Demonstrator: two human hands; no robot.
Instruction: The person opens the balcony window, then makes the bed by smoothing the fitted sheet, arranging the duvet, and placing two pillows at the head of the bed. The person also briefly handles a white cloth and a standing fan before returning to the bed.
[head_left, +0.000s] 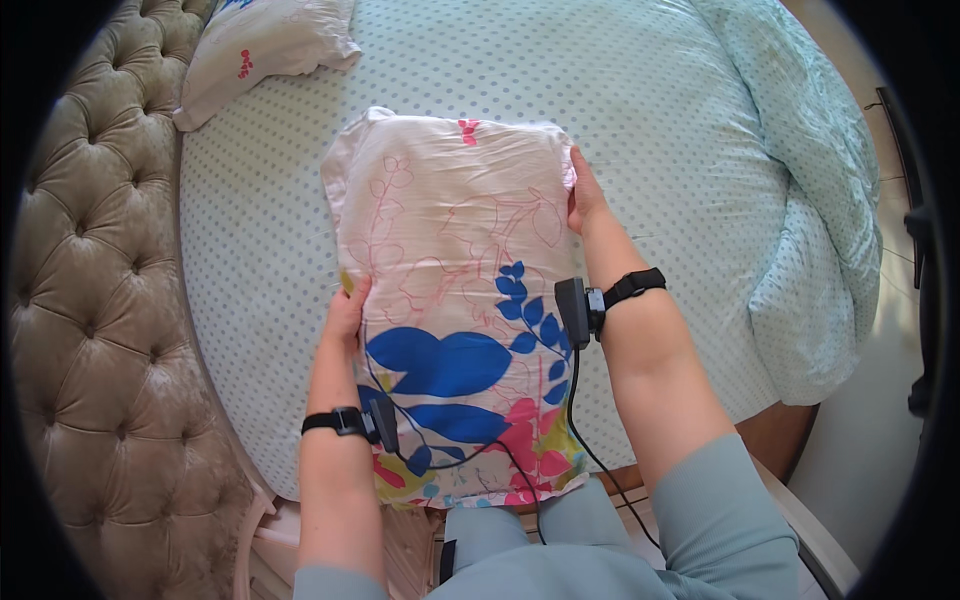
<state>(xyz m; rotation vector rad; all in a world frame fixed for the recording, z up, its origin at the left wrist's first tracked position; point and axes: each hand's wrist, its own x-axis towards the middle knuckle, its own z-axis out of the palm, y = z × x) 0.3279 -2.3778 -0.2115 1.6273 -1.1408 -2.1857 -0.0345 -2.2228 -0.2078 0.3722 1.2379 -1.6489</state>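
Note:
A pillow in a white case (427, 247) with blue, pink and green leaf prints lies in front of me, its near end at the bed's edge by my legs. My left hand (349, 311) grips its left side about midway along, the thumb on top and the fingers hidden. Near the far right corner, my right hand (587, 191) holds the other side, its fingers partly out of sight. Each forearm wears a black strap with a small device and a cable.
Under the pillow is a bed with a dotted pale green sheet (255, 225). A tufted headboard (105, 300) stands at the left, a second pillow (277, 45) at the far left. A bunched duvet (817, 300) lies at the right.

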